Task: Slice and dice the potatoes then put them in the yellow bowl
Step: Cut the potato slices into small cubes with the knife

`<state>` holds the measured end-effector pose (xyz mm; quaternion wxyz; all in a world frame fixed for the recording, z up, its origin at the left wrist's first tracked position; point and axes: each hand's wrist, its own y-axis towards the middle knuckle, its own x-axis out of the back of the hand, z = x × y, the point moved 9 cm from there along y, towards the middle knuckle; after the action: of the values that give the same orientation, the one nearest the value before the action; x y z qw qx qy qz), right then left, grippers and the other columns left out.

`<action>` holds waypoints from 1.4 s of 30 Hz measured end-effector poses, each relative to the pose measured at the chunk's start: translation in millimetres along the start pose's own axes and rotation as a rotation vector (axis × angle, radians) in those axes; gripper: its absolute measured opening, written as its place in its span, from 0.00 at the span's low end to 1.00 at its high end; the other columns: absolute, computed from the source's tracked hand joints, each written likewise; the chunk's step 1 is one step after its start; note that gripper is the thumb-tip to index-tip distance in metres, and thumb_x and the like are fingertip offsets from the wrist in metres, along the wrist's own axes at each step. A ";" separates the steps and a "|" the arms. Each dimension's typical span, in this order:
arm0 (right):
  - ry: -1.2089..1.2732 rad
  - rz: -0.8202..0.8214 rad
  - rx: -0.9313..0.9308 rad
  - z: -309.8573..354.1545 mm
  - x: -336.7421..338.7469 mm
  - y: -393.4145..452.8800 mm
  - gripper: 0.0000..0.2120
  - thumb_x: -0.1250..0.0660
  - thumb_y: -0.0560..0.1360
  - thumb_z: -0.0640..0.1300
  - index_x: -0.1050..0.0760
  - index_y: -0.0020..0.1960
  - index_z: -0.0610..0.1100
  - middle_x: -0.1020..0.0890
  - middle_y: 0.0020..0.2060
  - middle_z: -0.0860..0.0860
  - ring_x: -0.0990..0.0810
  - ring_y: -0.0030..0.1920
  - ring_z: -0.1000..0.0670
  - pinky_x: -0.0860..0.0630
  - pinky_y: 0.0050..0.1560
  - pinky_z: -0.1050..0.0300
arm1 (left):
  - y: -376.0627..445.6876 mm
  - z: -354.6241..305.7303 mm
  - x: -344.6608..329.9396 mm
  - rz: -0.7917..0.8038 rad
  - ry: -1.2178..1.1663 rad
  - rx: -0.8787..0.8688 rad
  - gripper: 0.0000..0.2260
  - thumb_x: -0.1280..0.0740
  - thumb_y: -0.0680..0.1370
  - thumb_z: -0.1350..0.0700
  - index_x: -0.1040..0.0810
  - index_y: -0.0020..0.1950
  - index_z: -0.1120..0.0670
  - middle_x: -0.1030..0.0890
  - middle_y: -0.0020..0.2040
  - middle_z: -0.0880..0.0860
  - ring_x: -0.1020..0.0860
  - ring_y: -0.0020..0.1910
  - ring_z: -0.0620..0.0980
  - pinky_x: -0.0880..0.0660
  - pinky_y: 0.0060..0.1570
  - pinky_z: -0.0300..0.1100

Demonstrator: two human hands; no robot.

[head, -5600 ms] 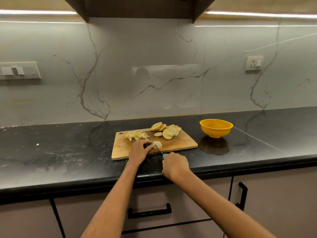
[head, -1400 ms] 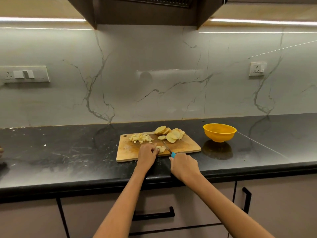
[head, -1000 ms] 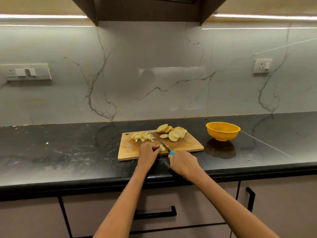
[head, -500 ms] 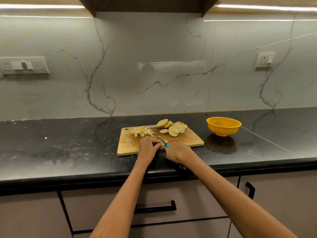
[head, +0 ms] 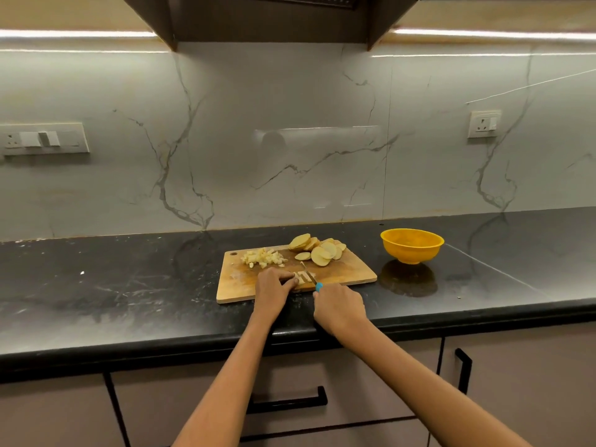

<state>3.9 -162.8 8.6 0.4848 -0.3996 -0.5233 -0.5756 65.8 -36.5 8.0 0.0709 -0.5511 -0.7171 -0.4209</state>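
Observation:
A wooden cutting board lies on the black counter. At its back left is a small heap of diced potato, at its back right a pile of round potato slices. My left hand holds down a potato slice cut into strips near the board's front edge. My right hand grips a knife with a blue handle, its blade lying across the strips. The yellow bowl stands to the right of the board and looks empty.
The black counter runs the whole width, with its front edge just below my hands. A marble wall stands behind it, with a switch plate on the left and a socket on the right. Cabinet drawers are below.
The slice under my left hand now shows as several strips. The knife blade has shifted across the piece. My hands have stayed at the board's front edge, and the piles and bowl have not moved.

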 end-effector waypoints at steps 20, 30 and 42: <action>0.095 0.182 0.000 11.6 -9.8 8.8 0.15 0.45 0.82 0.47 0.27 0.60 0.39 0.21 0.57 0.43 0.23 0.57 0.44 0.28 0.54 0.52 | 1.8 3.4 3.4 -0.036 0.012 0.039 0.09 0.29 0.73 0.61 0.18 0.52 0.60 0.16 0.50 0.56 0.20 0.51 0.48 0.32 0.47 0.31; -0.056 0.194 0.086 17.3 -10.4 5.8 0.13 0.42 0.80 0.44 0.27 0.61 0.39 0.22 0.58 0.44 0.23 0.58 0.45 0.28 0.51 0.53 | -0.5 3.5 5.4 -0.061 0.059 0.051 0.07 0.30 0.74 0.60 0.17 0.51 0.60 0.16 0.49 0.55 0.20 0.49 0.49 0.29 0.48 0.35; 0.198 0.071 -0.041 -15.4 -2.8 -3.8 0.19 0.46 0.82 0.53 0.26 0.59 0.39 0.20 0.54 0.45 0.21 0.52 0.46 0.31 0.46 0.55 | -1.2 12.2 12.5 -0.116 -0.031 0.135 0.10 0.32 0.75 0.61 0.19 0.55 0.60 0.18 0.54 0.56 0.22 0.57 0.50 0.34 0.55 0.33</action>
<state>1.5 -177.8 3.1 0.5459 -0.3692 -0.4464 -0.6053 64.4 -19.1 6.7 0.0724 -0.5088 -0.7757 -0.3664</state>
